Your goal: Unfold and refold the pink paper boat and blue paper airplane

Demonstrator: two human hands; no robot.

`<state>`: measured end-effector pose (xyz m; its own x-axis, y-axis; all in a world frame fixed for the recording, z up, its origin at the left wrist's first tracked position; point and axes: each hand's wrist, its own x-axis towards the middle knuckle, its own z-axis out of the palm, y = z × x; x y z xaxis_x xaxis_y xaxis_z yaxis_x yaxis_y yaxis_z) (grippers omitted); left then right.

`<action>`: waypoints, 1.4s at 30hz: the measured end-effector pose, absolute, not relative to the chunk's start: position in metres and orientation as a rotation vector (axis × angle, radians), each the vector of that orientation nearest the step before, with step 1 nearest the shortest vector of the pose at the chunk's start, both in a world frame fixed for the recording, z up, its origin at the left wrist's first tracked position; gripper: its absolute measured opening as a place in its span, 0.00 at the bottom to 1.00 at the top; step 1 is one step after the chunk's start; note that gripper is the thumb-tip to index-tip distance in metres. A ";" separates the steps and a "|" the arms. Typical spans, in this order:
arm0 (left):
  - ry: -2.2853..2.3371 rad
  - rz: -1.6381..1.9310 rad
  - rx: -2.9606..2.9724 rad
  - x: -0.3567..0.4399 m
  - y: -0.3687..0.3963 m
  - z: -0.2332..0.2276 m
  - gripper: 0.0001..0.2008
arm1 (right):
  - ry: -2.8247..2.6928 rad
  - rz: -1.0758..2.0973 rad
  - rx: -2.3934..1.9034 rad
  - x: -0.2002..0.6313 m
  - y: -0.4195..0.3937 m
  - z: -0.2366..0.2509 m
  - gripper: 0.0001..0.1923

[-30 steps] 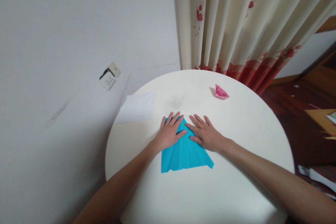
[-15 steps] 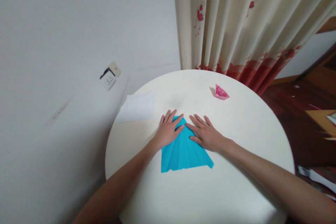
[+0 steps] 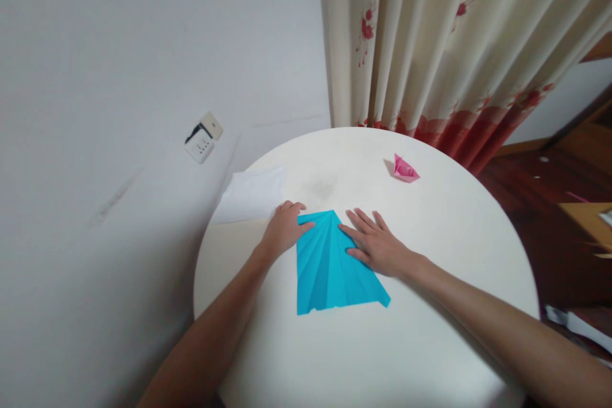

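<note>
At frame centre, my right hand (image 3: 377,245) lay flat, fingers spread, on the blue folded paper (image 3: 332,264); my left hand (image 3: 283,229), fingers curled, touched its left edge.

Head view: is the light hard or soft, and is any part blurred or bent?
Head view: soft, even light, only a faint shadow beside the small pink folded paper; the blue pleated paper is sharp; the round white table looks stretched, edges slightly blurred.
</note>
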<state>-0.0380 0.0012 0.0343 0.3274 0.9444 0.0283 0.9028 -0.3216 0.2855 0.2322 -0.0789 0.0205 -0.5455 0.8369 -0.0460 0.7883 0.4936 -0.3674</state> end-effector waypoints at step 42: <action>0.765 0.174 2.648 -0.020 -0.017 0.048 0.19 | -2.607 0.509 -1.418 0.232 -0.077 0.018 0.35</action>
